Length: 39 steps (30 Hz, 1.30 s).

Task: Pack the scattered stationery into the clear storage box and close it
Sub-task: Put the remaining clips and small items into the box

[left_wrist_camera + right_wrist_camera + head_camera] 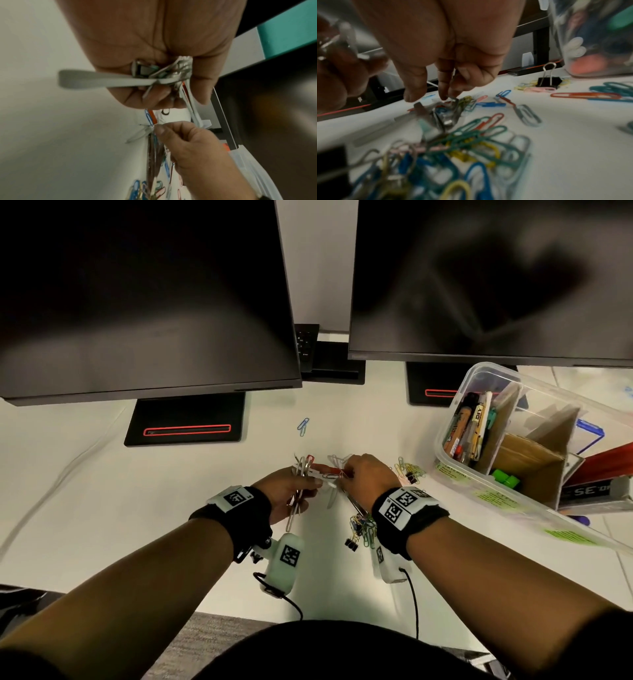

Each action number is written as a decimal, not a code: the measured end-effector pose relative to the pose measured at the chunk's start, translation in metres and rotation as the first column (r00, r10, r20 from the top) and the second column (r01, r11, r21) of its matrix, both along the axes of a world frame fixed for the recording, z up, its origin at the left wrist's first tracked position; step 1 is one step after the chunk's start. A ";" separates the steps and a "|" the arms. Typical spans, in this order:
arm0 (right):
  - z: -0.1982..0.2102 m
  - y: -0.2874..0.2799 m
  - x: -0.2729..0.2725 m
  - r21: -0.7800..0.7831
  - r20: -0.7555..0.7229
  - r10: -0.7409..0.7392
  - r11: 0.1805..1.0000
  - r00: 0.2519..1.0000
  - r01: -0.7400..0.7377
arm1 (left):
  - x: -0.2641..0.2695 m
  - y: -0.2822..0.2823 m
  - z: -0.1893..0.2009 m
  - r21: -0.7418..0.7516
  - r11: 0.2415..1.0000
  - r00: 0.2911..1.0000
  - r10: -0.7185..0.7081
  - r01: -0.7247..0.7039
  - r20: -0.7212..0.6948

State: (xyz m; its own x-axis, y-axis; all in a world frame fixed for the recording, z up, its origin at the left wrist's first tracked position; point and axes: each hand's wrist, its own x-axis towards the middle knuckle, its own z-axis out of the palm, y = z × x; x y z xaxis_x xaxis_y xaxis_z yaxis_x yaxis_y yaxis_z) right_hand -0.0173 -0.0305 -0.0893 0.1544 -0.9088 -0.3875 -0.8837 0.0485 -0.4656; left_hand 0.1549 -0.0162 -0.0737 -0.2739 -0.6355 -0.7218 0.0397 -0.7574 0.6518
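My left hand (pixel 291 487) grips a bundle of silver clips (pixel 301 470) just above the white desk; in the left wrist view the bundle (pixel 171 73) shows a flat grey strip sticking out. Just right of it, my right hand (pixel 346 470) reaches down and pinches a small silver clip (pixel 452 100) lying on the desk. Coloured paper clips (pixel 364 529) are heaped under my right wrist, and their pile (pixel 471 142) fills the right wrist view. The clear storage box (pixel 442 446) stands open at the right, holding pens, cardboard dividers and green pieces.
Two dark monitors (pixel 137 302) on black stands fill the back of the desk. A lone blue paper clip (pixel 302 426) lies farther back. Yellow clips and a black binder clip (pixel 411 474) lie between my right hand and the box. A red and black carton (pixel 599 474) sits beside the box.
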 end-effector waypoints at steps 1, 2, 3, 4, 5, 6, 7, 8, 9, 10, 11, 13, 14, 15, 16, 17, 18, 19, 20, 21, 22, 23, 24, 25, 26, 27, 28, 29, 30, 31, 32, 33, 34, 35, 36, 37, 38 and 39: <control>-0.003 -0.001 0.002 0.007 -0.023 0.023 1.000 0.999 -0.023 | 0.001 0.000 0.000 0.007 1.000 1.000 0.025 -0.025 -0.009; -0.004 -0.002 0.002 0.013 -0.046 0.038 0.999 0.998 -0.037 | 0.001 0.000 0.001 0.014 0.999 0.999 0.053 -0.052 -0.010; -0.005 -0.003 0.003 0.022 -0.062 0.044 0.999 0.997 -0.043 | 0.001 0.000 0.000 0.020 0.996 0.997 0.082 -0.082 -0.003; -0.005 -0.005 0.002 0.035 -0.068 0.038 0.999 0.997 -0.036 | 0.001 0.001 0.000 0.026 0.994 0.994 0.108 -0.108 0.008; -0.004 -0.006 0.002 0.051 -0.060 0.020 0.999 0.998 -0.016 | 0.001 0.001 0.000 0.030 0.992 0.992 0.121 -0.121 0.022; -0.002 -0.006 0.001 0.066 -0.041 -0.010 0.998 0.999 0.012 | 0.001 0.001 -0.001 0.034 0.991 0.991 0.124 -0.126 0.040; 0.000 -0.007 -0.001 0.076 -0.012 -0.043 0.996 0.999 0.044 | 0.001 0.000 -0.002 0.036 0.992 0.991 0.120 -0.122 0.059; 0.002 -0.007 -0.002 0.076 0.025 -0.075 0.994 0.997 0.073 | 0.001 0.000 -0.002 0.036 0.993 0.990 0.114 -0.117 0.079; 0.003 -0.007 -0.005 0.066 0.064 -0.105 0.993 0.992 0.100 | 0.000 0.000 -0.003 0.033 0.993 0.990 0.108 -0.111 0.094; 0.003 -0.006 -0.008 0.054 0.100 -0.131 0.991 0.986 0.126 | 0.000 0.000 -0.002 0.030 0.994 0.989 0.104 -0.108 0.107; 0.004 -0.005 -0.011 0.047 0.132 -0.154 0.988 0.979 0.149 | 0.000 0.000 -0.003 0.026 0.994 0.987 0.102 -0.106 0.121; 0.005 -0.002 -0.017 0.043 0.180 -0.198 0.980 0.963 0.194 | 0.000 0.000 -0.005 0.019 0.995 0.984 0.095 -0.099 0.151; 0.005 -0.001 -0.020 0.042 0.193 -0.214 0.977 0.958 0.210 | -0.001 0.000 -0.005 0.018 0.995 0.982 0.092 -0.097 0.167; 0.006 0.001 -0.022 0.047 0.198 -0.222 0.975 0.955 0.217 | -0.001 0.000 -0.005 0.019 0.995 0.979 0.093 -0.098 0.182; 0.006 0.003 -0.024 0.056 0.205 -0.222 0.975 0.953 0.215 | -0.003 0.000 -0.005 0.018 0.995 0.976 0.091 -0.096 0.200; 0.006 0.006 -0.025 0.066 0.212 -0.216 0.976 0.953 0.206 | -0.004 0.000 -0.005 0.018 0.995 0.972 0.091 -0.097 0.215; 0.006 0.009 -0.026 0.068 0.226 -0.209 0.978 0.951 0.199 | -0.005 0.000 -0.005 0.016 0.994 0.968 0.099 -0.105 0.229; 0.006 0.012 -0.026 0.070 0.239 -0.204 0.979 0.949 0.192 | -0.007 -0.001 -0.006 0.017 0.994 0.963 0.105 -0.112 0.247; 0.007 0.015 -0.026 0.070 0.247 -0.185 0.982 0.951 0.173 | -0.008 -0.001 -0.007 0.024 0.993 0.957 0.103 -0.113 0.271; 0.007 0.017 -0.025 0.072 0.235 -0.157 0.987 0.959 0.144 | -0.010 -0.002 -0.009 0.035 0.994 0.950 0.089 -0.104 0.299; 0.008 0.018 -0.023 0.084 0.212 -0.123 0.991 0.969 0.108 | -0.011 -0.003 -0.010 0.034 0.997 0.934 0.046 -0.062 0.355; 0.009 0.019 -0.020 0.105 0.189 -0.107 0.991 0.976 0.088 | -0.012 -0.003 -0.012 0.020 0.999 0.886 -0.051 0.048 0.460; 0.010 0.020 -0.018 0.129 0.174 -0.106 0.988 0.979 0.084 | -0.012 -0.004 -0.014 0.003 0.977 0.785 -0.172 0.212 0.595; 0.009 0.020 -0.015 0.155 0.167 -0.118 0.984 0.979 0.092 | -0.013 -0.004 -0.015 0.003 0.928 0.640 -0.259 0.373 0.724; 0.009 0.021 -0.013 0.168 0.161 -0.128 0.981 0.979 0.100 | -0.016 -0.003 -0.014 0.006 0.868 0.505 -0.294 0.496 0.811; 0.009 0.022 -0.011 0.173 0.137 -0.126 0.980 0.983 0.101 | -0.018 -0.002 -0.013 0.000 0.826 0.432 -0.295 0.564 0.852; 0.008 0.024 -0.009 0.166 0.100 -0.110 0.982 0.989 0.093 | -0.021 0.000 -0.014 -0.009 0.795 0.400 -0.294 0.606 0.868; 0.007 0.025 -0.008 0.150 0.055 -0.092 0.985 0.994 0.083 | -0.025 0.000 -0.015 -0.010 0.776 0.382 -0.300 0.631 0.874; 0.004 0.026 -0.008 0.128 0.011 -0.071 0.989 0.997 0.069 | -0.027 0.001 -0.017 -0.020 0.770 0.379 -0.291 0.638 0.878; 0.002 0.027 -0.008 0.109 -0.029 -0.053 0.993 0.998 0.055 | -0.030 0.001 -0.018 -0.022 0.768 0.380 -0.291 0.640 0.878; -0.001 0.028 -0.007 0.096 -0.060 -0.035 0.995 0.998 0.041 | -0.032 0.001 -0.020 -0.022 0.763 0.374 -0.291 0.646 0.880; -0.003 0.029 -0.007 0.094 -0.080 -0.021 0.995 0.997 0.029 | -0.034 0.001 -0.022 -0.015 0.758 0.364 -0.295 0.652 0.884; -0.004 0.030 -0.008 0.093 -0.084 -0.015 0.995 0.996 0.022 | -0.036 0.002 -0.022 -0.013 0.746 0.348 -0.295 0.666 0.890; -0.003 0.030 -0.009 0.092 -0.078 -0.016 0.995 0.997 0.023 | -0.039 0.002 -0.022 -0.002 0.730 0.323 -0.299 0.683 0.898; -0.002 0.030 -0.009 0.085 -0.063 -0.022 0.996 0.998 0.027 | -0.039 0.003 -0.021 0.007 0.714 0.297 -0.300 0.700 0.906; 0.001 0.030 -0.011 0.077 -0.043 -0.033 0.996 0.999 0.036 | -0.039 0.003 -0.021 0.015 0.703 0.276 -0.298 0.711 0.914; 0.004 0.030 -0.013 0.065 -0.021 -0.044 0.997 0.999 0.046 | -0.040 0.003 -0.021 0.022 0.698 0.262 -0.297 0.716 0.918; 0.008 0.029 -0.015 0.061 -0.003 -0.058 0.996 0.998 0.058 | -0.040 0.003 -0.020 0.036 0.698 0.253 -0.306 0.715 0.918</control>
State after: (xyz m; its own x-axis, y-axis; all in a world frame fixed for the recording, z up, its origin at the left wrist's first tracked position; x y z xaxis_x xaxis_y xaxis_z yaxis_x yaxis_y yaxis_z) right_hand -0.0325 -0.0015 -0.0815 0.1019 -0.8906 -0.4431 -0.8791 0.1279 -0.4592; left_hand 0.1148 -0.0132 -0.0938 -0.0529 -0.8272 -0.5594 -0.9562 -0.1194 0.2671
